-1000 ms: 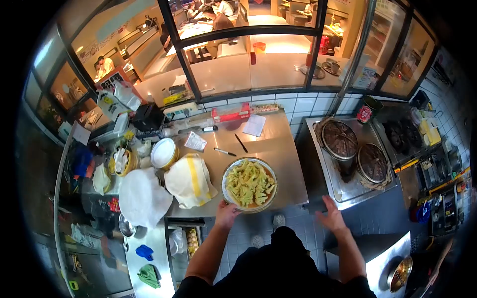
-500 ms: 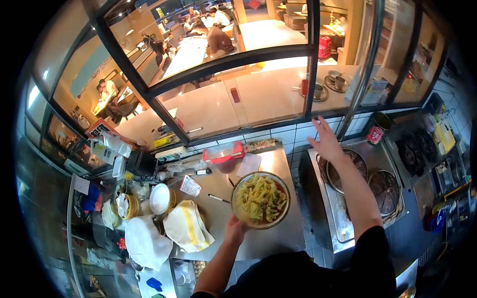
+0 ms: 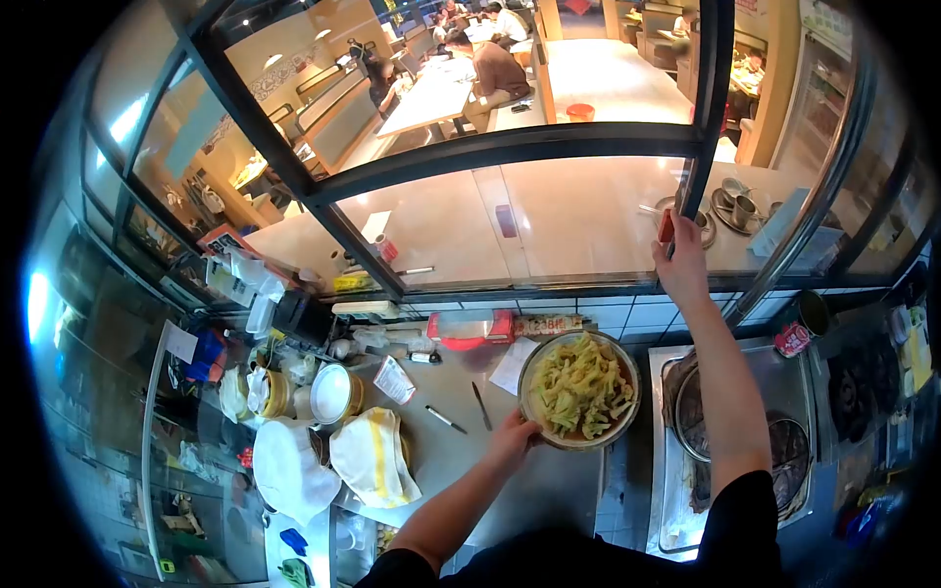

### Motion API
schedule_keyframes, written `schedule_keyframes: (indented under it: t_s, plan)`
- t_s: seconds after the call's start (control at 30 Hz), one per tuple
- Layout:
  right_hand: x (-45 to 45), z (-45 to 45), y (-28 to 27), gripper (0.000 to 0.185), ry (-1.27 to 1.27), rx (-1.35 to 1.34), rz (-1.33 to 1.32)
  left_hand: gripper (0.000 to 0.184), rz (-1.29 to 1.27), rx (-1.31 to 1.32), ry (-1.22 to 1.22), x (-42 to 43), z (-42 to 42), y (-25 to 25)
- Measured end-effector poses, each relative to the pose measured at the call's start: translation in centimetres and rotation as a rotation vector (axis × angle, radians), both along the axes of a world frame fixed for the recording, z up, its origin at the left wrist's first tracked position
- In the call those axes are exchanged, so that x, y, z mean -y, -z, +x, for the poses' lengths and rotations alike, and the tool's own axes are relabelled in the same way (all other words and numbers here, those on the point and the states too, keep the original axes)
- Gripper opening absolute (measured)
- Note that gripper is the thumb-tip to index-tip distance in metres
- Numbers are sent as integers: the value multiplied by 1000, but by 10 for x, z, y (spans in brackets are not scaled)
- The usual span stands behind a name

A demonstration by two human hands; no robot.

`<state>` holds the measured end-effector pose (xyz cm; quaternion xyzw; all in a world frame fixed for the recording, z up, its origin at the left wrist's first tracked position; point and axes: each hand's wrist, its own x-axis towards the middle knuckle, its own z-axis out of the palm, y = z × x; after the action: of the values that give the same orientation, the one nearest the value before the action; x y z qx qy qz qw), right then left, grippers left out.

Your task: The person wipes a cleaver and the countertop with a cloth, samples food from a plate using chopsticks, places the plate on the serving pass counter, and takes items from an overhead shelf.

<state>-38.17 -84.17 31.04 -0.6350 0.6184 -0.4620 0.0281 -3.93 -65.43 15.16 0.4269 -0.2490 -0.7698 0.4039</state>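
My left hand (image 3: pixel 514 441) grips the near left rim of a round bowl (image 3: pixel 632 400) filled with pale green, leafy cooked vegetables (image 3: pixel 578 384). The bowl is held over the right part of the steel counter. My right hand (image 3: pixel 683 263) reaches forward to the glass window, its fingers closed at a red handle (image 3: pixel 667 231) beside the dark window post. Part of the handle is hidden by the fingers. Below my right forearm are round lidded pots (image 3: pixel 787 461), partly covered by the arm.
On the steel counter (image 3: pixel 456 470) lie a pen (image 3: pixel 446 419), a dark slim tool (image 3: pixel 481 405) and a red-edged box (image 3: pixel 470 328). White cloths (image 3: pixel 374 456) and a white bowl (image 3: pixel 335 393) stand left. Beyond the glass, metal cups (image 3: pixel 742 208) sit on a ledge; people sit at tables.
My right hand has gone from open in the air to the red handle at the window. The bowl in my left hand has shifted right and forward. The view has tilted and turned.
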Motion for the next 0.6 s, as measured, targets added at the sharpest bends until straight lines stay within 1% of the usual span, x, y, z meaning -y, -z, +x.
schedule_keyframes:
  t_s: [0.07, 0.13, 0.23, 0.33, 0.43, 0.47, 0.53, 0.6]
  plan:
    - [1, 5, -3, 62, 2, -12, 3, 51, -11, -2, 26, 12, -7, 5]
    - [4, 11, -8, 64, 33, -46, 15, 52, -19, 3, 44, 22, -17, -4]
    - [12, 31, 4, 69, 47, -149, -46, 51, -21, -2, 32, 35, -34, -10]
    - [15, 70, -2, 74, 19, -197, 60, 52, 5, -14, 42, 45, -48, -15]
    - [21, 107, -6, 79, -114, -136, 118, 50, 20, -41, 24, 56, -65, -26]
    - [22, 121, -7, 80, -123, -141, 122, 49, 16, -30, 22, 60, -69, -27]
    - [23, 147, -9, 80, -143, -151, 128, 47, 7, -9, 19, 69, -77, -28]
    - [23, 166, -18, 82, -230, -109, 148, 44, -13, -27, -2, 80, -83, -22]
